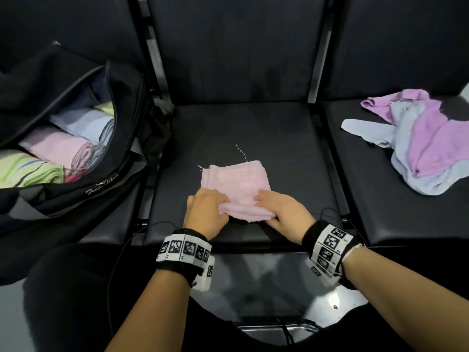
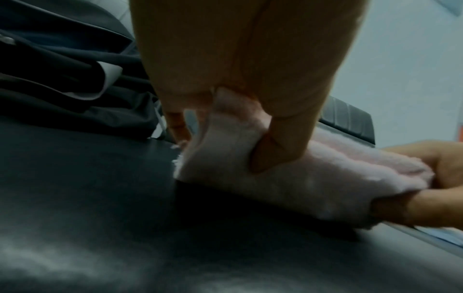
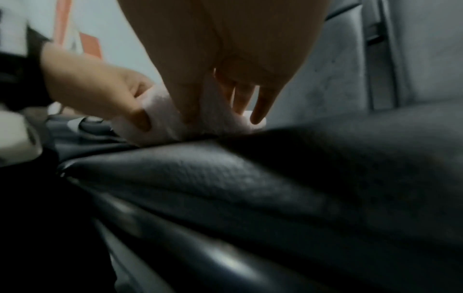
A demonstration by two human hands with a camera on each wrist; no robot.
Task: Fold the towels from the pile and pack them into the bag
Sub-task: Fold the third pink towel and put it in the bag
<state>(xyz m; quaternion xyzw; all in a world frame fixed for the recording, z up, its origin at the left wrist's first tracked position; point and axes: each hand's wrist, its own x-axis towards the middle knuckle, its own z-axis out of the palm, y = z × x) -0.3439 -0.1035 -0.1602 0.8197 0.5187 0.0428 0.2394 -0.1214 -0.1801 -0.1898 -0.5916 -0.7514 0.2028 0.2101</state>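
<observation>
A pale pink towel (image 1: 236, 182), folded into a small rectangle, lies on the middle black seat (image 1: 253, 128). My left hand (image 1: 206, 210) grips its near left edge, thumb under the fold and fingers on top; the left wrist view shows the pink towel (image 2: 288, 178) pinched in my left hand (image 2: 240, 123). My right hand (image 1: 281, 212) grips the near right edge, likewise pinching the pink towel (image 3: 213, 119). The near edge is lifted off the seat. The black bag (image 1: 76, 174) stands unzipped on the left seat with several folded towels inside.
A loose pile of purple and light blue towels (image 1: 421, 141) lies on the right seat. Seat backs rise behind. Metal gaps separate the seats. My dark-clothed knees sit below the seat's front edge, and cables run from both wrist bands.
</observation>
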